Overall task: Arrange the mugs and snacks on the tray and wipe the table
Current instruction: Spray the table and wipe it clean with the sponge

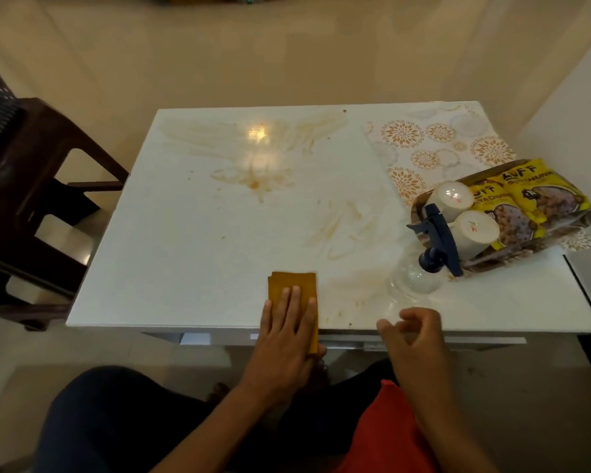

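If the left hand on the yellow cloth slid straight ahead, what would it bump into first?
Probably nothing solid. The left hand presses the cloth flat, fingers pointing up the table. Ahead lie only brown smears, as far as shown.

A dark brown plastic chair (31, 186) stood at nine o'clock, beside the table's left edge. A patterned mat (434, 138) with gold floral circles lay toward two o'clock. Red fabric (386, 435) showed at five o'clock, near the bottom.

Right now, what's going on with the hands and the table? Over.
Left hand flat on cloth, right hand loosely curled, holding nothing. Mugs and snacks on tray. Brown smears remain on table. Spray bottle beside tray.
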